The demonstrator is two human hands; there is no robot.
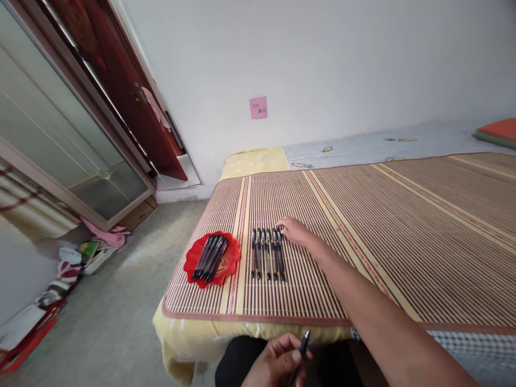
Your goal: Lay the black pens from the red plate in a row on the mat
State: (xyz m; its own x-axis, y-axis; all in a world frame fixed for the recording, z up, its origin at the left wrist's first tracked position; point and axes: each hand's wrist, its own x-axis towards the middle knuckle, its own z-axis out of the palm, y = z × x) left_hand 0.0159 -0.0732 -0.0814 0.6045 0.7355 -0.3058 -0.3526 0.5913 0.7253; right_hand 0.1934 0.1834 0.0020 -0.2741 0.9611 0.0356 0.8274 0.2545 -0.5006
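Observation:
On the striped mat [346, 215] lies a row of several black pens [268, 253], side by side with their caps toward the wall. My right hand [296, 231] is at the far right end of this row, its fingertips at the top of the last pen [280, 255]. Low in the view, in front of the bed edge, my left hand [282, 360] grips a single dark pen [305, 342], its silver tip pointing up. To the left of the row, a red scalloped plate [192, 252] holds a bundle of several black pens [212, 258].
The mat covers a bed with a yellow sheet [181, 338] hanging over the front. A pink note [258, 107] is stuck on the wall. On the left are a glass-panelled door [80, 123] and piled items [66, 274] on the floor.

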